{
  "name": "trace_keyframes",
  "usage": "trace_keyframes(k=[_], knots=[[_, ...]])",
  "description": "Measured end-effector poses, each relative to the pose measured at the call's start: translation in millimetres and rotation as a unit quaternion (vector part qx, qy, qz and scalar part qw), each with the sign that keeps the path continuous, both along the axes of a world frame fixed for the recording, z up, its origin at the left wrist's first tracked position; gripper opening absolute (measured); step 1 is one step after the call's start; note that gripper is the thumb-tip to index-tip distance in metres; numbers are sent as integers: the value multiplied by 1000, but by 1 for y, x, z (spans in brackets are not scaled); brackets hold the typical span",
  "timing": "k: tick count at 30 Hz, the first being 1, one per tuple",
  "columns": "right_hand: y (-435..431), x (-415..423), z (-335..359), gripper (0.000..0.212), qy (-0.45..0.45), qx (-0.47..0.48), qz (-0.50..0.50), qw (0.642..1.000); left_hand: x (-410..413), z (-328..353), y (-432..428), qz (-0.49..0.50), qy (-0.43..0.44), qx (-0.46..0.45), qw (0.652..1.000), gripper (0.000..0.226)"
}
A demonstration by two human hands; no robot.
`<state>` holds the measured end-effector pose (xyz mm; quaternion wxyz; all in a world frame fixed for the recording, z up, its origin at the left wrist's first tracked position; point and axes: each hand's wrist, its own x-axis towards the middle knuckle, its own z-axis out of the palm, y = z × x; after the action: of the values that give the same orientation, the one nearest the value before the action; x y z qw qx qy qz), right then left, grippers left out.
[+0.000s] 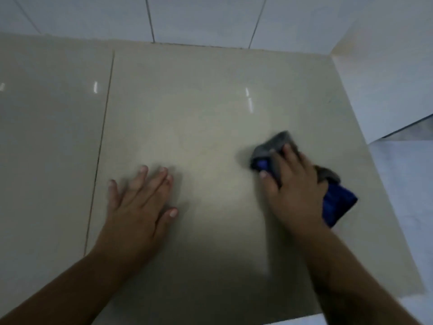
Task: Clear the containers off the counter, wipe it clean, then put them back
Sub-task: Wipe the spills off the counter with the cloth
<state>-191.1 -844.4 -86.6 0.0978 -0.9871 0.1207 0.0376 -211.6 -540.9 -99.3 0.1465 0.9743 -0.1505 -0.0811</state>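
Observation:
The glossy beige counter (199, 109) fills the view, and no containers show on it. My right hand (293, 181) presses a bunched grey and blue cloth (337, 202) onto the counter near its right edge; the fingers lie over the cloth, and cloth sticks out ahead of the fingertips and behind the palm. My left hand (140, 200) rests flat on the counter to the left, fingers spread and straight, holding nothing.
A thin seam (103, 137) runs front to back through the counter left of my left hand. White tiled wall (199, 17) borders the far side. The counter ends at the right edge (365, 141), with a white wall and floor beyond.

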Motion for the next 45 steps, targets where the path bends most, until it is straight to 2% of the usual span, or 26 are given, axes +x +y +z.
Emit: trace_keyframes(k=[3,7,10,13,16,18,20,22,25,27,30,32,34,37,39,41,43,45], knots=[[70,-32,-2,56,8,-4,117,993,8,-2,-40,15,8,-19,1000,65],[60,63,-8,57,-14,3,184,983,11,-4,-54,59,-5,-31,998,67],[-10,138,-9,58,-18,-16,142,990,9,-1,-55,52,-1,-28,998,66],[-94,149,-11,58,0,-37,37,999,9,0,-57,56,-5,-23,998,65],[-135,73,-3,57,-19,-64,-24,997,9,-1,-56,50,-8,-24,998,64],[-111,-7,-1,58,-13,-50,-40,998,9,-2,-54,48,-13,-29,998,64],[-53,-75,5,56,2,-39,10,999,10,-3,-54,47,-16,-29,998,63],[6,-105,1,54,-10,-9,104,995,11,-5,-54,46,-20,-26,998,62],[51,-64,-9,51,-29,22,239,970,10,-8,-52,48,-32,-31,998,61],[39,2,-13,51,-64,11,260,963,9,-9,-51,63,-38,-49,996,60],[-28,84,-9,52,-48,-45,153,986,8,-10,-51,66,-47,-54,995,59],[-87,86,-11,54,-24,-52,56,997,7,-10,-52,58,-52,-55,995,60],[-124,40,-8,55,-26,-55,-19,998,5,-10,-52,54,-51,-53,996,60],[-98,-49,-10,56,-15,-54,-78,995,7,-13,-51,42,-52,-21,998,60],[-45,-94,-7,55,-12,-38,-40,998,7,-16,-52,31,-49,9,998,60],[6,-118,-7,53,-33,-19,77,996,7,-18,-52,32,-51,22,998,60],[35,-107,-11,50,-37,2,194,980,7,-19,-51,34,-55,28,998,60],[36,-60,-13,51,-55,11,234,971,7,-19,-50,31,-58,29,997,61]])
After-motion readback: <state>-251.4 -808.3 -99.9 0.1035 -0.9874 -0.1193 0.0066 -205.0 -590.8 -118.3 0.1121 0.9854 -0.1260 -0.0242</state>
